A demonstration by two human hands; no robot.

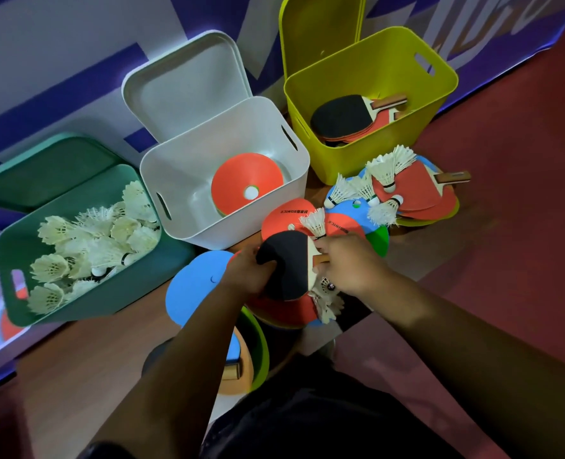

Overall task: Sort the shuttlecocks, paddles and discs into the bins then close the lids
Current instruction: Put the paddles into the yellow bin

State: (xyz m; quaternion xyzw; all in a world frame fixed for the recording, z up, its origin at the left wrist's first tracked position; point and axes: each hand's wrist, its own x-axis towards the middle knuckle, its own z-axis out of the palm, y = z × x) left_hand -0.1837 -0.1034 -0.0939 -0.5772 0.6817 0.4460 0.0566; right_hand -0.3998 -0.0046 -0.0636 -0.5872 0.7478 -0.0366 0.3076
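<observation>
Left grip (248, 270) curled round the blade of a black paddle (286, 263), right grip (347, 263) pinching its handle, a person holds it just over the mixed pile (281, 217) on the floor (506, 226) before the open white bin (241, 233) and yellow bin (357, 160).

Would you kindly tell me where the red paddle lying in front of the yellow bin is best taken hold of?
Probably by its wooden handle, coming from the person's right. The handle juts out sideways with nothing on it, while shuttlecocks rest on the blade and discs lie beneath, so the blade is crowded.
</observation>
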